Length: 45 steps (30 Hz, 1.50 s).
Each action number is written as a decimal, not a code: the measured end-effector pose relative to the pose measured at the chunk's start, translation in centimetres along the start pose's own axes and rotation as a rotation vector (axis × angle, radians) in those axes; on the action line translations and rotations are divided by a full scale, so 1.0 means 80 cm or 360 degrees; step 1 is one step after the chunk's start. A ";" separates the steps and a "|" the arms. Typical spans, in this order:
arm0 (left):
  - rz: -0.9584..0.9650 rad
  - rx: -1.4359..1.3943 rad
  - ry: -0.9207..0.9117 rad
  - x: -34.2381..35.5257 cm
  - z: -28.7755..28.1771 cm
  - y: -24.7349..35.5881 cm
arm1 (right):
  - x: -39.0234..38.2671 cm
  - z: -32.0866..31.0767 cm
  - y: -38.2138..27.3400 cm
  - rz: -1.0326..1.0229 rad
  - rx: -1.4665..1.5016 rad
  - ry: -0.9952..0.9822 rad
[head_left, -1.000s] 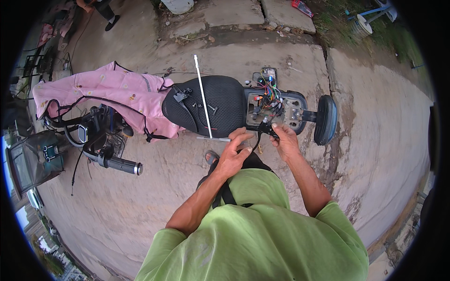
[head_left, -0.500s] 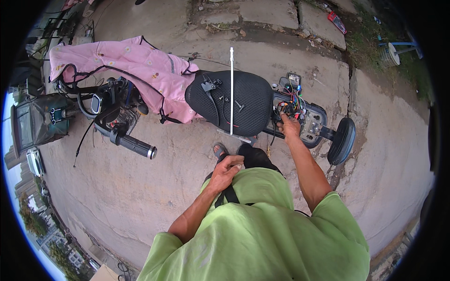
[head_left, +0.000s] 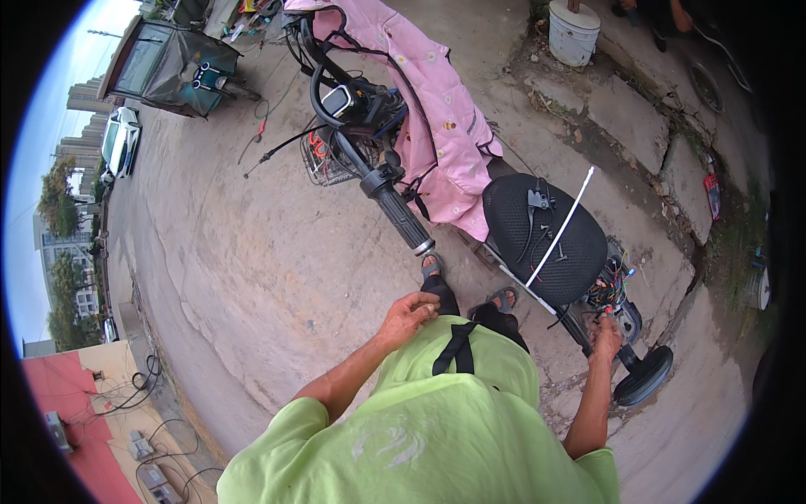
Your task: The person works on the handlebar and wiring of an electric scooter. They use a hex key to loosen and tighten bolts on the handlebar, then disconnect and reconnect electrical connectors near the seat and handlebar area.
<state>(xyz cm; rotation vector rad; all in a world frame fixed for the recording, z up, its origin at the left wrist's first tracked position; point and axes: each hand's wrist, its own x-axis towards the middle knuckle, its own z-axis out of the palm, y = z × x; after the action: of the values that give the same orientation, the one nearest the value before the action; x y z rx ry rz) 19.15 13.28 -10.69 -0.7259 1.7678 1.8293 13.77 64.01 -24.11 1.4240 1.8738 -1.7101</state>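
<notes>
An electric scooter stands in front of me, its black mesh seat (head_left: 544, 239) slanting down to the right. Behind the seat a bundle of coloured wires (head_left: 606, 290) spills from the open rear part. My right hand (head_left: 603, 336) is closed in a pinch at the near side of these wires; a small red bit shows at its fingertips, and what it grips is too small to name. My left hand (head_left: 408, 319) is held in front of my waist, fingers curled, with nothing visible in it. On the seat lie a white rod (head_left: 561, 227), a black brake lever (head_left: 537, 202) and small metal parts.
A pink padded cover (head_left: 441, 109) hangs over the scooter's front, beside the handlebar grip (head_left: 401, 220). The black backrest (head_left: 643, 376) juts out at the rear. Farther off are a white bucket (head_left: 574, 34), a covered three-wheeler (head_left: 172, 67) and a white car (head_left: 120, 143). Another person is partly visible at top right.
My view has swung left, so the scooter appears farther right and more slanted. My right hand stays by the wires, now at their near edge. My left hand remains near my waist.
</notes>
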 end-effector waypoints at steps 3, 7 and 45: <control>-0.0013 -0.0143 0.0129 0.001 -0.045 0.019 | -0.050 0.023 -0.061 -0.0331 0.0061 0.0097; 0.0078 -0.0162 0.0154 0.027 -0.105 0.052 | -0.119 0.067 -0.119 -0.0668 0.0073 0.0046; 0.0717 -0.0235 0.0372 0.075 -0.316 0.186 | -0.246 0.337 -0.261 -0.1516 -0.1058 0.0203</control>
<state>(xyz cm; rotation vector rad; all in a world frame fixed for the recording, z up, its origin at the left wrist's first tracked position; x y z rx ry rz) 5.66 -12.64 -4.27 -0.6559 2.0948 2.2657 -3.48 34.51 -4.64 0.3788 3.0626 -1.0048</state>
